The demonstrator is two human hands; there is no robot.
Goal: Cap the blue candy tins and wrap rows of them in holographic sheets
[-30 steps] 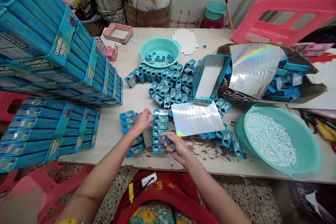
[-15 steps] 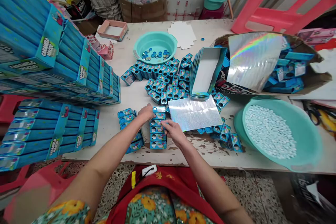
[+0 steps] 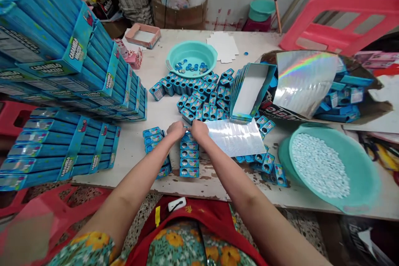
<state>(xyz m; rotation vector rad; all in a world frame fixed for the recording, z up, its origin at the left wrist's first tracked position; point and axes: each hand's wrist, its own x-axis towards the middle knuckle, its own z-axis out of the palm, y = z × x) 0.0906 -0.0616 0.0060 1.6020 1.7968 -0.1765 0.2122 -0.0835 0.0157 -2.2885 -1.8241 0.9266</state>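
Left hand (image 3: 176,130) and right hand (image 3: 199,130) curl side by side at the far end of the blue box column (image 3: 189,153); cannot tell if they pinch anything. Silver sheet (image 3: 235,138) lies just right of them.

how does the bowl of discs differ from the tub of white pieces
The bowl looks smaller and shallower; the tub larger and deeper. The bowl's discs, mainly blue, lie scattered, while the tub's white pieces form a broad, dense layer. Both are turquoise.
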